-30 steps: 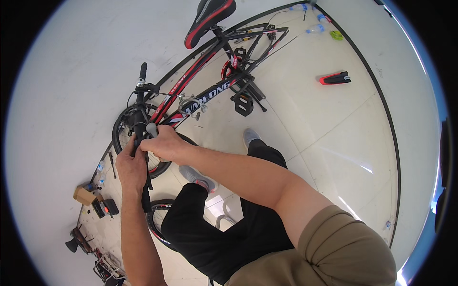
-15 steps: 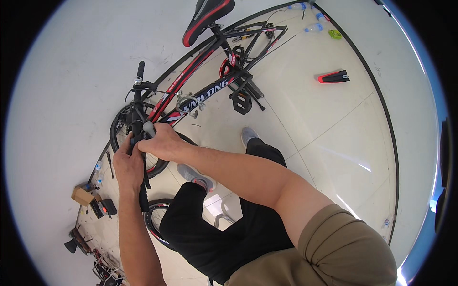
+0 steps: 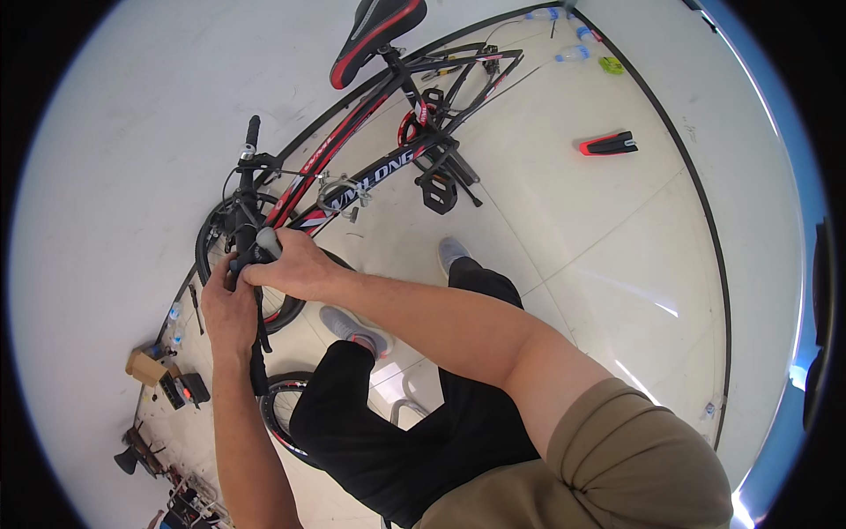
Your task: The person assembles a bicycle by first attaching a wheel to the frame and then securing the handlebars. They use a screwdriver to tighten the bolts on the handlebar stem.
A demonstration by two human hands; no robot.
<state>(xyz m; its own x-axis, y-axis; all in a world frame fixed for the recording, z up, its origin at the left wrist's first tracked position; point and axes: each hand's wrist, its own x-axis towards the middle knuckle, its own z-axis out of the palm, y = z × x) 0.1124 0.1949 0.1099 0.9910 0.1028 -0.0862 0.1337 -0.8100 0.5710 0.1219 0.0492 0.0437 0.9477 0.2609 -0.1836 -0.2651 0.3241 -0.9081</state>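
Gripping the black handlebar (image 3: 249, 231), fingers of 2 hands closed on it, pale tiled floor (image 3: 564, 238), white wall (image 3: 132, 115)

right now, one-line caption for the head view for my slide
Both hands, left hand and right hand, work at the handlebar of a red-and-black bicycle.

Red-and-black mudguard piece (image 3: 606, 144) lying alone on pale floor tiles (image 3: 564, 229), upper right of frame; plastic bottles (image 3: 564, 35) and a small yellow-green item (image 3: 610, 64) along the wall base near the top edge. Cardboard box (image 3: 145, 366) and a black device with a red spot (image 3: 187, 389) at lower left, dark tools (image 3: 132, 454) clustered below them. Loose black-and-red wheel (image 3: 282, 414) flat on the floor, lower centre-left.
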